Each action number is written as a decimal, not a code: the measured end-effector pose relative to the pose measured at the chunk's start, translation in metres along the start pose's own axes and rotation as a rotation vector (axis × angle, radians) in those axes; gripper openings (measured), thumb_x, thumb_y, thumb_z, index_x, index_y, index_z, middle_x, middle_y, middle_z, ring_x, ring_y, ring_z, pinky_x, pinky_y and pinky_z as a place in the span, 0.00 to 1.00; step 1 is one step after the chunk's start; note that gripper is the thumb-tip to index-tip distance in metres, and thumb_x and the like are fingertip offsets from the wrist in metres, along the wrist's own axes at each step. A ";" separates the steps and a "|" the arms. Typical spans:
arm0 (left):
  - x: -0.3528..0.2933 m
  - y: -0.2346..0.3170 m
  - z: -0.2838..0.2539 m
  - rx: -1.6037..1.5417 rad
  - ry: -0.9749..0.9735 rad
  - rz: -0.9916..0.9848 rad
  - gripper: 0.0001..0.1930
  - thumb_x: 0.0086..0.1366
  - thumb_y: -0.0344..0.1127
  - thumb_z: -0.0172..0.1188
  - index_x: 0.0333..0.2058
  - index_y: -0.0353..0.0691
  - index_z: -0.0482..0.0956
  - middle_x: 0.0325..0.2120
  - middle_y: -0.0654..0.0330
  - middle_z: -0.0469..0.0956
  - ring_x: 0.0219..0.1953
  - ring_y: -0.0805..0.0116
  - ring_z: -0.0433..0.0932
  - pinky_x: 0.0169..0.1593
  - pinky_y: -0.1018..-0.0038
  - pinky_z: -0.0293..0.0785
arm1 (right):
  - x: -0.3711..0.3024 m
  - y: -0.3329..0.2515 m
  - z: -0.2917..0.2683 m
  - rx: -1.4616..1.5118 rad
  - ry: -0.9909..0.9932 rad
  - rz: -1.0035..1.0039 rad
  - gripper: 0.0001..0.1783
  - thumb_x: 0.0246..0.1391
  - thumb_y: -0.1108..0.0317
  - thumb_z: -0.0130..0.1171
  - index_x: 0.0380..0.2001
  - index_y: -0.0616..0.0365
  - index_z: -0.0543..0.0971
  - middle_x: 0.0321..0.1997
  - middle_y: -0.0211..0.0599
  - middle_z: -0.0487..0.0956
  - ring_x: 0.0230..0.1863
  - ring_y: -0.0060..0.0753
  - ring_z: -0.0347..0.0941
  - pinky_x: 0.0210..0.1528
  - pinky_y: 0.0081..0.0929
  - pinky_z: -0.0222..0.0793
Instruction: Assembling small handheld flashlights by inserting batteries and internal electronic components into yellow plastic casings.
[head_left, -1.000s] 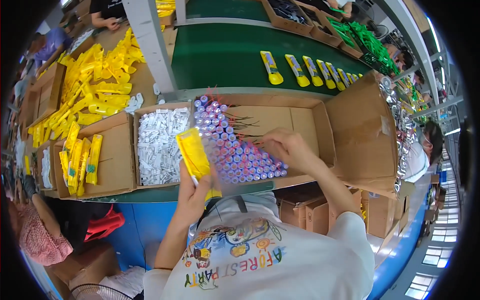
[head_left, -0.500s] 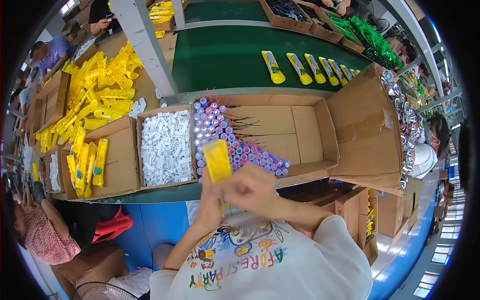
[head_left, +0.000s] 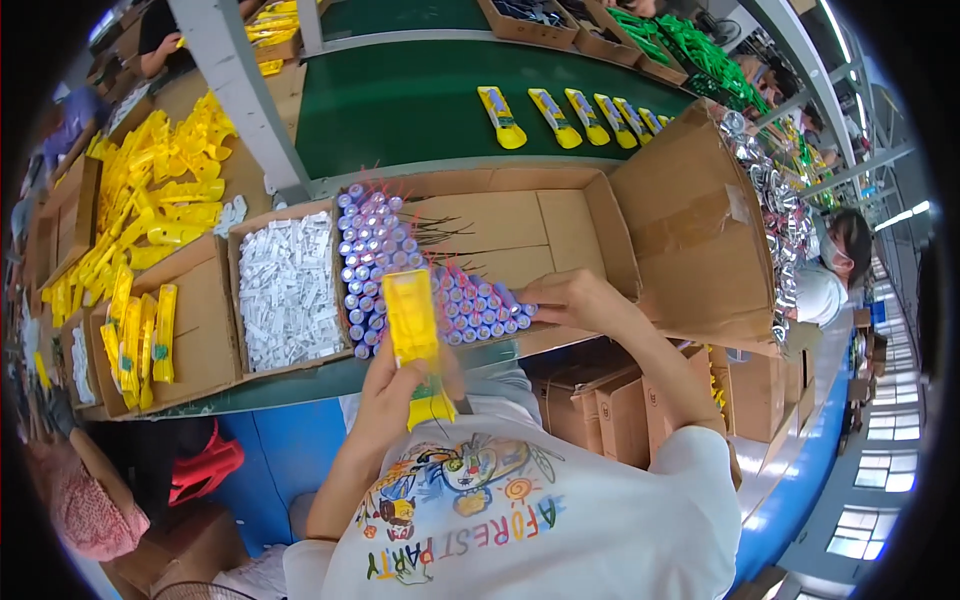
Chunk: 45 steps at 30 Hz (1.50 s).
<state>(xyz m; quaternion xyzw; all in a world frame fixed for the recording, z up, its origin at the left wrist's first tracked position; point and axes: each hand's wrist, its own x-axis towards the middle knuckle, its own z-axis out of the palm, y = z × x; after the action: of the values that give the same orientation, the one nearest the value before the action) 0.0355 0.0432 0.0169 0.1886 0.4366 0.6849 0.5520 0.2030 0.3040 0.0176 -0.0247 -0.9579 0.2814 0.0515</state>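
My left hand (head_left: 385, 395) is closed around a long yellow plastic casing (head_left: 408, 315), held upright over the near edge of the bench. Near its lower end the casing carries a green part, with a thin dark wire below. On the right, my right hand (head_left: 575, 302) pinches a purple cylindrical battery (head_left: 505, 294) at the right end of a packed group. That battery lies tilted against its neighbours; my fingertips are partly hard to make out. Several purple batteries (head_left: 380, 235) with red and black wires stand in the cardboard box (head_left: 500, 182).
Left of the batteries, a box holds small white plastic parts (head_left: 288, 290); another contains yellow casings (head_left: 163, 335). Loose yellow shells (head_left: 165, 190) are heaped beyond. Filled yellow pieces (head_left: 500, 118) lie on the green belt (head_left: 400, 95). A tall cardboard flap (head_left: 690, 220) rises on the right. Other people work nearby.
My right hand has left the casing and moved right to the batteries. My left hand still holds the casing, now showing its open inside and green part. The view has shifted.
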 end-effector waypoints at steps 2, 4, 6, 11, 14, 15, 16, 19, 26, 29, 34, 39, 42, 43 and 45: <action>-0.002 -0.002 0.002 -0.018 -0.072 0.002 0.23 0.64 0.26 0.40 0.59 0.42 0.57 0.36 0.54 0.73 0.31 0.63 0.77 0.34 0.65 0.78 | 0.011 -0.012 -0.003 -0.090 0.043 -0.104 0.21 0.40 0.75 0.67 0.43 0.54 0.81 0.47 0.39 0.80 0.37 0.43 0.79 0.39 0.32 0.76; -0.005 -0.006 0.012 -0.034 -0.044 -0.044 0.27 0.64 0.24 0.41 0.62 0.46 0.52 0.33 0.55 0.72 0.30 0.65 0.75 0.35 0.66 0.77 | 0.026 -0.058 -0.006 -0.252 0.575 -0.232 0.16 0.47 0.73 0.64 0.42 0.59 0.81 0.36 0.38 0.82 0.34 0.37 0.80 0.37 0.28 0.77; -0.005 -0.005 0.015 -0.063 -0.040 -0.063 0.30 0.65 0.24 0.41 0.64 0.50 0.48 0.32 0.56 0.71 0.29 0.67 0.74 0.36 0.68 0.76 | 0.026 -0.087 0.001 -0.090 0.401 -0.210 0.17 0.47 0.74 0.62 0.43 0.61 0.80 0.41 0.39 0.80 0.38 0.38 0.80 0.40 0.27 0.77; -0.003 0.000 0.008 0.012 0.022 -0.044 0.31 0.64 0.23 0.41 0.65 0.48 0.46 0.36 0.57 0.70 0.31 0.69 0.74 0.37 0.72 0.74 | 0.050 -0.120 0.018 -0.324 0.102 -0.398 0.24 0.44 0.74 0.58 0.48 0.67 0.76 0.52 0.46 0.74 0.49 0.43 0.76 0.47 0.31 0.77; -0.009 0.003 -0.005 0.067 0.065 0.029 0.32 0.64 0.22 0.41 0.65 0.47 0.46 0.39 0.59 0.70 0.34 0.71 0.74 0.38 0.74 0.74 | 0.062 -0.125 0.037 -0.460 0.166 -0.460 0.25 0.45 0.75 0.57 0.51 0.69 0.74 0.51 0.47 0.74 0.50 0.45 0.76 0.48 0.31 0.76; -0.011 0.005 -0.010 0.083 0.065 0.073 0.32 0.64 0.22 0.42 0.66 0.46 0.46 0.42 0.60 0.69 0.36 0.72 0.73 0.39 0.75 0.73 | 0.070 -0.125 0.047 -0.449 0.157 -0.481 0.25 0.45 0.75 0.57 0.51 0.69 0.74 0.51 0.47 0.74 0.50 0.45 0.76 0.48 0.31 0.76; -0.012 0.004 -0.020 0.077 0.089 0.081 0.32 0.64 0.22 0.42 0.66 0.46 0.46 0.42 0.60 0.69 0.36 0.72 0.73 0.39 0.75 0.73 | 0.078 -0.125 0.060 -0.504 0.208 -0.514 0.26 0.45 0.75 0.57 0.51 0.66 0.74 0.52 0.46 0.74 0.50 0.44 0.76 0.48 0.30 0.76; -0.028 0.024 -0.050 0.100 0.235 0.156 0.31 0.64 0.23 0.44 0.64 0.47 0.49 0.42 0.60 0.68 0.36 0.71 0.72 0.41 0.73 0.73 | 0.128 -0.123 0.067 -0.193 0.110 -0.528 0.25 0.44 0.76 0.57 0.51 0.60 0.76 0.50 0.42 0.76 0.48 0.42 0.76 0.46 0.28 0.76; -0.053 0.035 -0.077 -0.378 0.523 0.422 0.25 0.64 0.28 0.45 0.59 0.50 0.55 0.35 0.57 0.67 0.29 0.68 0.69 0.36 0.67 0.72 | 0.270 -0.093 0.108 -0.317 -0.205 -0.548 0.08 0.44 0.72 0.60 0.32 0.55 0.81 0.32 0.34 0.74 0.42 0.39 0.73 0.38 0.36 0.73; -0.061 0.025 -0.078 -0.405 0.554 0.379 0.27 0.62 0.27 0.44 0.60 0.51 0.54 0.36 0.55 0.67 0.29 0.66 0.69 0.35 0.66 0.72 | 0.272 -0.098 0.103 -0.181 -0.265 -0.534 0.07 0.45 0.69 0.62 0.29 0.57 0.81 0.33 0.34 0.76 0.44 0.39 0.73 0.39 0.35 0.73; -0.059 0.005 -0.076 -0.315 0.525 0.312 0.27 0.61 0.30 0.45 0.59 0.50 0.55 0.37 0.53 0.68 0.29 0.62 0.72 0.37 0.63 0.73 | 0.253 -0.088 0.082 0.406 -0.132 -0.388 0.09 0.49 0.65 0.65 0.32 0.58 0.83 0.30 0.37 0.81 0.37 0.38 0.78 0.38 0.31 0.72; -0.050 0.008 -0.070 -0.420 0.332 0.231 0.24 0.65 0.41 0.43 0.60 0.53 0.54 0.37 0.52 0.70 0.29 0.60 0.73 0.36 0.62 0.74 | 0.232 -0.105 0.080 0.664 -0.177 -0.133 0.09 0.53 0.71 0.62 0.38 0.62 0.83 0.31 0.33 0.83 0.30 0.18 0.77 0.33 0.20 0.73; -0.046 0.006 -0.070 -0.374 0.338 0.203 0.23 0.68 0.42 0.41 0.60 0.53 0.53 0.37 0.52 0.70 0.28 0.60 0.74 0.35 0.61 0.75 | 0.227 -0.116 0.070 0.913 -0.282 0.076 0.11 0.53 0.73 0.62 0.40 0.61 0.83 0.31 0.31 0.82 0.31 0.16 0.77 0.35 0.18 0.73; -0.045 0.005 -0.070 -0.332 0.345 0.198 0.22 0.69 0.42 0.40 0.60 0.53 0.52 0.37 0.52 0.70 0.28 0.61 0.74 0.35 0.62 0.75 | 0.230 -0.112 0.072 0.871 -0.277 0.010 0.14 0.53 0.73 0.62 0.44 0.60 0.82 0.31 0.30 0.82 0.31 0.15 0.76 0.36 0.17 0.73; -0.045 0.005 -0.070 -0.307 0.336 0.187 0.21 0.70 0.42 0.40 0.60 0.52 0.52 0.36 0.52 0.70 0.28 0.61 0.74 0.35 0.62 0.75 | 0.231 -0.115 0.074 0.929 -0.255 0.069 0.13 0.53 0.73 0.62 0.44 0.61 0.81 0.32 0.29 0.82 0.32 0.14 0.75 0.36 0.16 0.73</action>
<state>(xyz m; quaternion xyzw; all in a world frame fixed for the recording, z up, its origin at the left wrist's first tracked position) -0.0049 -0.0253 -0.0070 0.0255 0.3937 0.8132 0.4279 -0.0371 0.1856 0.0374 0.0039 -0.7283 0.6817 -0.0703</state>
